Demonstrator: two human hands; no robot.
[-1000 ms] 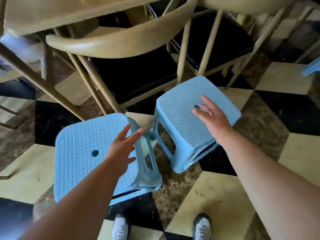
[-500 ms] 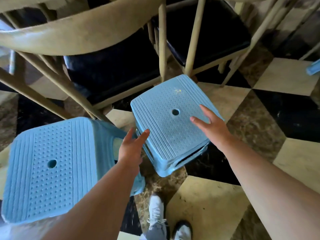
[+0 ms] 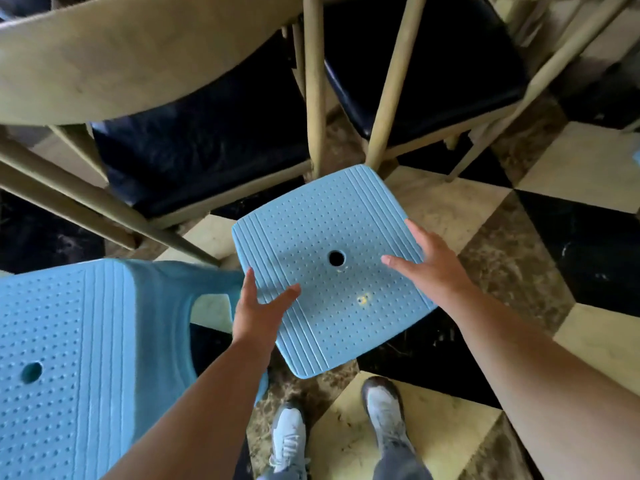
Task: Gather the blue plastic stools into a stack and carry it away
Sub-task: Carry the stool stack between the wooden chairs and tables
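A light blue plastic stool (image 3: 322,237) with a dotted seat and a centre hole fills the middle of the view, seen from straight above. My left hand (image 3: 258,311) clasps its left edge with the thumb lying on the seat. On the opposite edge, my right hand (image 3: 427,265) holds it with the fingers spread along the rim. A second blue stool (image 3: 69,358) stands close at the lower left, its leg just beside my left wrist. The legs of the held stool are hidden under its seat.
Two wooden chairs with black seats (image 3: 207,157) (image 3: 426,64) stand right behind the stools, their legs (image 3: 315,98) close to the held stool's far edge. The floor (image 3: 571,157) has cream, black and brown tiles. My shoes (image 3: 384,407) are below the stool.
Both hands went from reaching over the stools to clasping the right-hand stool on both sides. Its seat now faces me squarely and looks closer, and the other stool has slid to the lower left of the view.
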